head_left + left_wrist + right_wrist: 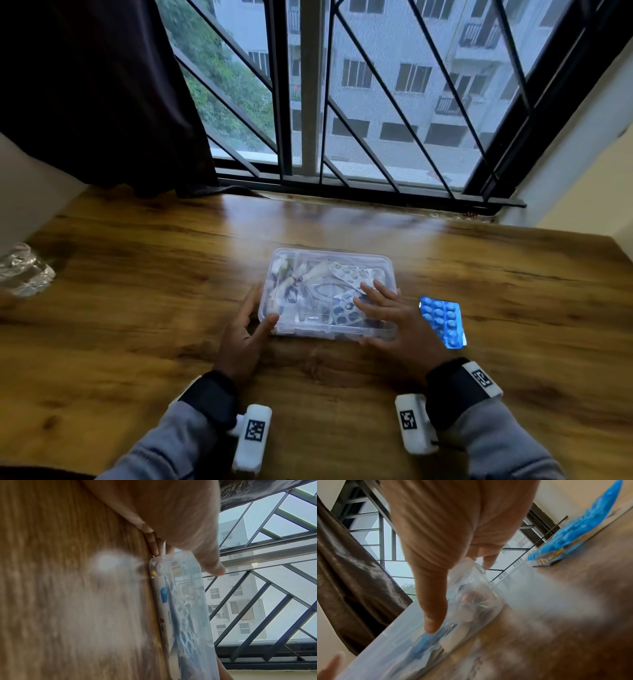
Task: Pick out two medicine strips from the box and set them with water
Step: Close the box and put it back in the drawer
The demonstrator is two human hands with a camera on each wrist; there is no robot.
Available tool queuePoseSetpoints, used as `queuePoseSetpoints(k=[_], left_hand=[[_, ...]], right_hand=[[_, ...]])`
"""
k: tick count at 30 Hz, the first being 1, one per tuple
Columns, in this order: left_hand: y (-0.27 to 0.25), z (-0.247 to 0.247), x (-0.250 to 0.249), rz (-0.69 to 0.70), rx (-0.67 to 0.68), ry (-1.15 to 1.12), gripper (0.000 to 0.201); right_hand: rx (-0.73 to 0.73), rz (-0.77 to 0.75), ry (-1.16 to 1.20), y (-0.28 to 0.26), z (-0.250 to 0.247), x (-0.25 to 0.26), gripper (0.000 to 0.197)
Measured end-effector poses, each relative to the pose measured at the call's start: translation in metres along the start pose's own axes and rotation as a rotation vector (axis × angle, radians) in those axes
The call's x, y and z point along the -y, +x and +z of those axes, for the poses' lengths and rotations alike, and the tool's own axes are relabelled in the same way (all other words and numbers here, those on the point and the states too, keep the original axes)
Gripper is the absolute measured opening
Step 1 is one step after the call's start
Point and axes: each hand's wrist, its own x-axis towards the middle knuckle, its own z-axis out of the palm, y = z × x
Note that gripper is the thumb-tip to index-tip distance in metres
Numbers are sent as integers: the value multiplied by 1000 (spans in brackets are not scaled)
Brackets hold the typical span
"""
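Left hand (245, 329) braces clear medicine box (329, 294); right hand (387, 313) flat on top, neither gripping. Blue blister strip (442, 320) light, stiff: pinch edge.

No readable writing anywhere.

The packets inside the clear box (330, 294) carried print too blurred to read, and the blue pill strip (442, 321) on the table (137, 308) showed no legible lettering. The white wrist units (252, 432) bore black-and-white square code markers, patterns only, with no letters or numbers to make out.
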Motion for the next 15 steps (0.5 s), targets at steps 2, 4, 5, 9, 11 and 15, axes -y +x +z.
queuePoseSetpoints(k=[2, 4, 5, 9, 11, 15], left_hand=[[1, -1, 1, -35, -10, 5, 71], [0, -2, 4, -46, -18, 27, 73], [0, -2, 6, -42, -21, 24, 70], [1, -3, 6, -59, -31, 7, 70], [0, -3, 7, -77, -33, 12, 74], [-4, 1, 5, -61, -113, 38, 79]], right_hand=[[-5, -8, 15, -1, 1, -2, 71], [-13, -6, 27, -1, 2, -2, 70], [-19, -1, 34, -2, 3, -2, 69], [-55, -11, 49, -4, 5, 0, 69], [-77, -16, 38, -6, 6, 3, 71], [-170, 34, 3, -23, 3, 12, 72]])
